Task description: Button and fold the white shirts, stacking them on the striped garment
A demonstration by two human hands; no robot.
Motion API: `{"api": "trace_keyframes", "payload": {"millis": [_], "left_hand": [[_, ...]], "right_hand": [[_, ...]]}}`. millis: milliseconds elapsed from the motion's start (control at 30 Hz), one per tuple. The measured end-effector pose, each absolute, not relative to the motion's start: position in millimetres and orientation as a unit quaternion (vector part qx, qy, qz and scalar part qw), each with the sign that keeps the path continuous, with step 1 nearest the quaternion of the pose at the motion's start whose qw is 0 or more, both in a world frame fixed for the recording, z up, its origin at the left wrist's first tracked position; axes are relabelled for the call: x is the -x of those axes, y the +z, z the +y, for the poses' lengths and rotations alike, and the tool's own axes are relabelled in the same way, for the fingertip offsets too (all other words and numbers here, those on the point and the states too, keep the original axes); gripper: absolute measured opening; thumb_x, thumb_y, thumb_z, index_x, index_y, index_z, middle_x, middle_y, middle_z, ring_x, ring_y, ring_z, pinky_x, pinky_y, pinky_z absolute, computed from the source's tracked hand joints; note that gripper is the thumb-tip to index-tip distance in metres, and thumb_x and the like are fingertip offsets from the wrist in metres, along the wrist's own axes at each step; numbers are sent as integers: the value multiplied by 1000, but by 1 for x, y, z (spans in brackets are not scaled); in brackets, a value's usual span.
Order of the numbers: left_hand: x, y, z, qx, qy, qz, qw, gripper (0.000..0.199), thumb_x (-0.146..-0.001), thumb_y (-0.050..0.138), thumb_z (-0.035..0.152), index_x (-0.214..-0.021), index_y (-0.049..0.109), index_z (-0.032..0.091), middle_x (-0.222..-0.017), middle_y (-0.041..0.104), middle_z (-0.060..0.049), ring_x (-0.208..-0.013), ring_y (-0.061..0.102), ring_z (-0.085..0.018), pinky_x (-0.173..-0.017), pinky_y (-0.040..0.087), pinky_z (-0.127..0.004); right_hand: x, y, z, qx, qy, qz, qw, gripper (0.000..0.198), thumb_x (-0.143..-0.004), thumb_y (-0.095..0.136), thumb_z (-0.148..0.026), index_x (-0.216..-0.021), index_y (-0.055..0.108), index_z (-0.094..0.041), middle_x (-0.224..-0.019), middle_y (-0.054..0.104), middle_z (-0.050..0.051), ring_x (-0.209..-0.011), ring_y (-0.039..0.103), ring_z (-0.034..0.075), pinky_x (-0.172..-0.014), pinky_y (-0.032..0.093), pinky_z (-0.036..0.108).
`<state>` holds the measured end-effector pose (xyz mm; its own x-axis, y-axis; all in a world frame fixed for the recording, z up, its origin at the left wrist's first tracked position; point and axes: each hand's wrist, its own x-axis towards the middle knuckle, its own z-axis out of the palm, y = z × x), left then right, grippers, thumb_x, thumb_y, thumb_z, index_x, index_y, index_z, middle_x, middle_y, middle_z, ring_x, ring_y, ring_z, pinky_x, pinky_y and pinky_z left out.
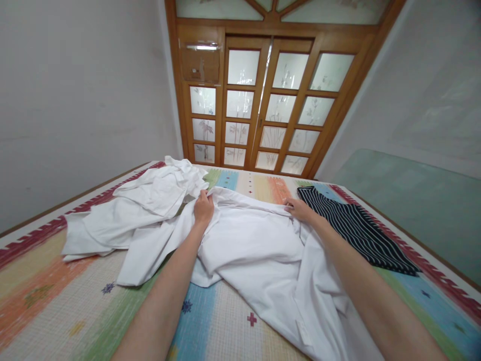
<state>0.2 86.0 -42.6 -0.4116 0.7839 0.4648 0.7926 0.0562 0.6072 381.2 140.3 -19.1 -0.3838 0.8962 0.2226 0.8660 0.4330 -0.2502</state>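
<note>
A white long-sleeved shirt point(255, 240) lies spread and wrinkled on the striped bed cover, its near end running out of view at the bottom. My left hand point(204, 207) is closed on the shirt's far left corner, where a sleeve trails off to the left. At the far right corner, my right hand point(298, 208) pinches the cloth along the same upper edge. Between both hands that edge stretches fairly straight. Left of my left hand sits a crumpled heap of white clothing point(150, 200), close against the shirt's sleeve.
To the right lies a folded black garment with white stripes point(356, 230). Everything rests on a multicoloured striped bed cover point(93, 301). Beyond the bed's far edge stand wooden doors with glass panes point(244, 100). Walls point(75, 90) rise on both sides.
</note>
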Motion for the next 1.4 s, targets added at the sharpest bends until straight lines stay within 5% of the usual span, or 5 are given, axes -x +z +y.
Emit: {"api": "trace_keyframes", "payload": {"millis": [367,633,933,1133,1400], "left_hand": [[0,-44,86,588,-394,-706,25,19,-96,43,26,-106,56,16,-100,70,-13,-97,67,-26,-83,46,-33],[-2,-43,85,619,-340,-708,21,21,-96,45,29,-103,60,16,-100,71,-12,-97,66,-24,-83,46,-31],[-1,-42,87,612,-316,-725,25,21,-97,44,30,-105,58,18,-99,71,-10,-94,67,-24,-79,46,-30],[-2,-44,89,629,-316,-710,16,20,-95,46,30,-105,58,19,-100,71,-11,-95,67,-25,-80,46,-30],[-10,-30,101,611,-326,-721,-30,24,-91,49,33,-103,64,18,-92,73,-12,-91,67,-26,-78,46,-32]], "right_hand": [[-371,1,125,700,-99,-706,36,36,-97,39,-35,-109,69,-17,-105,71,19,-96,67,27,-79,47,33],[-332,5,135,719,-170,-669,86,32,-92,45,-21,-110,69,-9,-116,63,25,-113,57,33,-89,43,44],[-216,-25,123,546,62,-833,68,48,-100,31,-40,-135,52,-15,-146,46,15,-132,43,25,-108,32,37],[-195,-41,109,601,82,-795,-18,67,-99,17,-52,-155,19,-15,-163,8,10,-147,9,35,-115,12,56],[-199,-40,119,609,102,-786,-1,71,-96,12,-56,-156,13,-18,-163,4,4,-149,1,31,-117,3,53]]}}
